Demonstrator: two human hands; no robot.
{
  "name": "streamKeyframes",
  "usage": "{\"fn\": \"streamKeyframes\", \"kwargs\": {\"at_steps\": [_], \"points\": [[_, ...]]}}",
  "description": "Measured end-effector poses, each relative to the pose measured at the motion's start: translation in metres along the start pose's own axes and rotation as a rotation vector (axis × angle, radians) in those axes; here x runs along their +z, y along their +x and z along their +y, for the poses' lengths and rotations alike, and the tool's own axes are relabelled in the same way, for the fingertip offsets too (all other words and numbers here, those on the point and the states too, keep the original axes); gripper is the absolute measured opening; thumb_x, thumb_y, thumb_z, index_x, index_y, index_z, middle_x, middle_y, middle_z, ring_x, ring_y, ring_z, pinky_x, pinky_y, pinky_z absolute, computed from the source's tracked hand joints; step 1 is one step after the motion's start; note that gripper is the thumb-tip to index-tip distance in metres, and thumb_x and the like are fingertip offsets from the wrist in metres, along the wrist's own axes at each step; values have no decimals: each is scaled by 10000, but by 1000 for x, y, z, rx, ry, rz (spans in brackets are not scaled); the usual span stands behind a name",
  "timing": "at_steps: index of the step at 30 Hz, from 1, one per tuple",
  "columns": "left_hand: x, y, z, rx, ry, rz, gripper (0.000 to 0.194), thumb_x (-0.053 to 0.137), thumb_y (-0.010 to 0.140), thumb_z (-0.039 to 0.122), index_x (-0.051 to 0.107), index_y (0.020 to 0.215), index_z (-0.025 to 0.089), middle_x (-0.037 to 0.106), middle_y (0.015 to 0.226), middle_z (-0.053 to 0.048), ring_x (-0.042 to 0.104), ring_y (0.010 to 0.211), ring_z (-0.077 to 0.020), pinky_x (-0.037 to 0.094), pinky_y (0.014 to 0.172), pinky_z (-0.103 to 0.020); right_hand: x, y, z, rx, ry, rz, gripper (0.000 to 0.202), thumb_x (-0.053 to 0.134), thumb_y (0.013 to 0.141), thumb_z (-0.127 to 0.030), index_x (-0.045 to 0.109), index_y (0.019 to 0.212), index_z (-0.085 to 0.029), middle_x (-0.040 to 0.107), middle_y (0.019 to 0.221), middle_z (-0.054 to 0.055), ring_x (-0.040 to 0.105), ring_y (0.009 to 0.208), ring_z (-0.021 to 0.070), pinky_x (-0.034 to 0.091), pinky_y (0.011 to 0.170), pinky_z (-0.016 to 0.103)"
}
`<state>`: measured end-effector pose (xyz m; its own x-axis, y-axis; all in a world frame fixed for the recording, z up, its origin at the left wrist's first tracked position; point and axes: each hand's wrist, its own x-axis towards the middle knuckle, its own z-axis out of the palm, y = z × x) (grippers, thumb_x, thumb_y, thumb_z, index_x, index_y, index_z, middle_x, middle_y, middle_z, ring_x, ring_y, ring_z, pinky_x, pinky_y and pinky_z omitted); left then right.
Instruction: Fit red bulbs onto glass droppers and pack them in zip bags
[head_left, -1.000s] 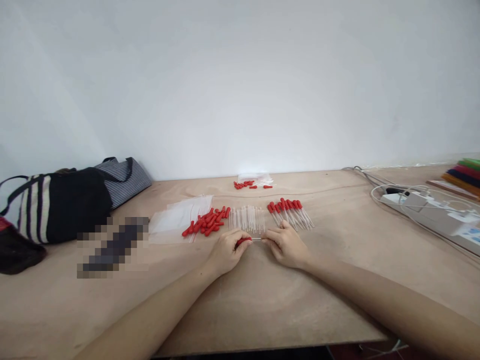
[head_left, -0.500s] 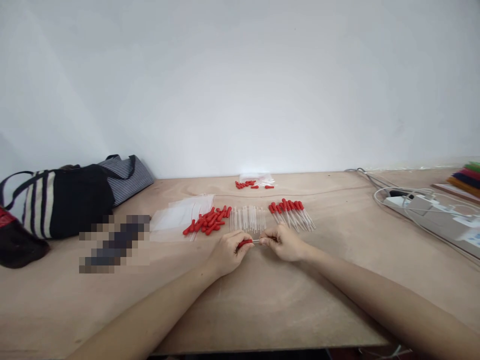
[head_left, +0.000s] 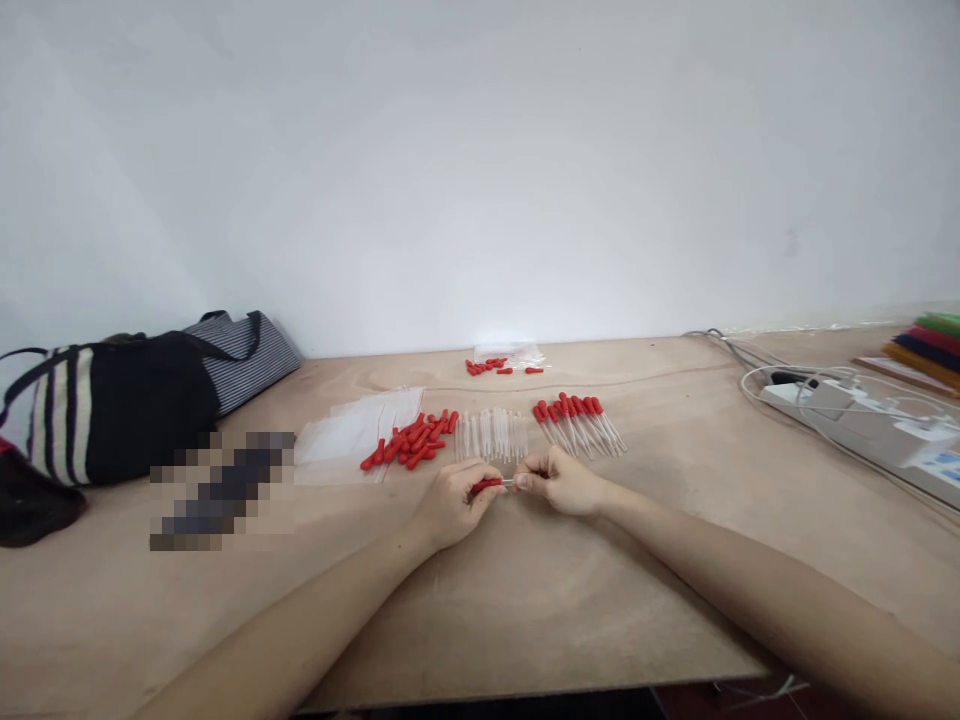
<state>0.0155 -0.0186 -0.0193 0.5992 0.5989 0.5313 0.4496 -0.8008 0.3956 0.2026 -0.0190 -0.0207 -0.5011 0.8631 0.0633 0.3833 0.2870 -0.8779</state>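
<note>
Between the fingers of my left hand (head_left: 459,500) is a red rubber bulb (head_left: 486,485), lying sideways. My right hand (head_left: 559,482) pinches a clear dropper tube (head_left: 508,483) that meets the bulb's right end; how deep it sits inside is hidden. Just beyond my hands lies a row of loose clear tubes (head_left: 491,435). A heap of red bulbs (head_left: 412,440) is to their left, partly on clear zip bags (head_left: 345,435). To their right, several droppers with red bulbs fitted (head_left: 581,420) lie fanned out.
More red bulbs (head_left: 487,367) lie by a clear bag (head_left: 525,355) near the wall. Black and striped bags (head_left: 142,400) stand at the left. On the right are a white power strip (head_left: 862,420) with cables and a coloured stack (head_left: 930,345). The wooden table's front edge (head_left: 525,692) is near me.
The view has shifted slightly. My hands still hold the bulb and tube end to end, with the right hand a little closer to the left.
</note>
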Motion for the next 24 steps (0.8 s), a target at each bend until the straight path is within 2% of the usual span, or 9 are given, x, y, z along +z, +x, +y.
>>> {"fn": "streamKeyframes", "kwargs": {"at_steps": [4, 8, 10, 12, 15, 17, 20, 24], "points": [[-2, 3, -2, -39, -4, 60, 89, 509, 787, 209, 559, 734, 157, 564, 643, 2, 509, 570, -101, 393, 533, -201, -4, -2, -3, -80, -123, 66, 216, 444, 783, -283, 582, 727, -126, 446, 560, -33, 366, 509, 72, 306, 495, 191], [-3, 4, -4, -68, -15, 77, 81, 535, 775, 231, 572, 747, 165, 590, 663, 3, 532, 592, -106, 412, 554, -207, -12, -9, -9, -276, -395, 124, 193, 469, 793, -260, 626, 798, -146, 559, 681, 25, 468, 641, 116, 360, 615, 228], [-3, 4, -5, -72, -23, 59, 85, 538, 775, 244, 579, 758, 171, 606, 685, 0, 546, 606, -110, 425, 569, -213, -14, -13, -12, -341, -536, 116, 186, 473, 792, -235, 641, 788, -157, 570, 693, 44, 487, 683, 135, 362, 649, 244], [-5, 3, -6, -73, -13, 43, 101, 540, 774, 264, 583, 801, 177, 611, 720, -9, 556, 647, -123, 439, 607, -231, -14, -16, -14, -345, -606, 80, 195, 452, 793, -202, 643, 791, -162, 577, 718, 53, 501, 686, 137, 366, 640, 239], [-13, 4, -11, -91, 84, 104, 250, 567, 747, 317, 554, 959, 185, 599, 874, -44, 538, 840, -180, 432, 751, -309, -17, -18, -13, -266, -612, 117, 204, 428, 782, -171, 632, 777, -157, 587, 739, 55, 518, 670, 131, 372, 619, 228], [-21, 4, -19, -142, 179, 172, 343, 580, 726, 349, 523, 1028, 196, 567, 978, -61, 494, 943, -215, 397, 823, -364, -23, -17, -8, -156, -575, 263, 193, 432, 772, -184, 620, 804, -155, 600, 730, 50, 525, 650, 132, 374, 608, 231], [-32, 5, -31, -239, 289, 194, 289, 581, 716, 344, 555, 964, 198, 553, 965, -55, 484, 933, -219, 385, 825, -373, -35, -10, 4, 27, -503, 502, 223, 432, 770, -234, 582, 907, -143, 622, 727, 48, 535, 614, 134, 372, 584, 240], [-39, 4, -40, -387, 449, 162, 165, 594, 695, 305, 602, 821, 198, 546, 936, -51, 470, 931, -236, 370, 798, -377, -44, 2, 16, 211, -585, 643, 225, 438, 762, -275, 563, 903, -153, 626, 707, 45, 555, 691, 163, 361, 612, 256]]}}
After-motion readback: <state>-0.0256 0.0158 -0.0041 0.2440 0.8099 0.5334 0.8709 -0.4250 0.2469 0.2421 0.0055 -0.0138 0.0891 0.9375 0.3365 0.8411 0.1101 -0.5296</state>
